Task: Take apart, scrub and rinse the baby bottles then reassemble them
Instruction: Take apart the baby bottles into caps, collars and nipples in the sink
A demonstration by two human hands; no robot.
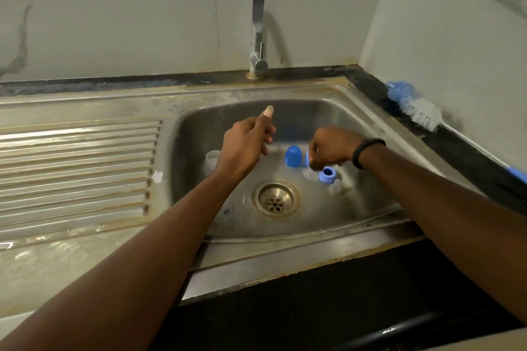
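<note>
Baby bottle parts lie scattered in the steel sink (368, 120). A clear bottle (225, 212) lies on its side near the left of the drain (276, 198), half hidden under the left forearm. Another clear bottle (212, 158) stands at the far left of the basin, partly behind the left hand (245, 145). A blue cap (293, 155) stands upright in the middle, and a blue ring (328, 174) sits to its right with a clear teat (338, 186) just beside it.

The left hand hovers over the basin, fingers curled, thumb pointing up; whether it holds anything I cannot tell. The right hand (332, 148), with a black band (368, 151) on the wrist, reaches down with fingers curled round a second blue piece (307, 158), mostly hidden, just right of the cap.

The tap (261, 23) stands at the far edge, with no water running. A blue and white bottle brush (413, 104) lies on the dark counter (470, 162) at the right. The ridged drainboard (77, 174) stretches to the left.
</note>
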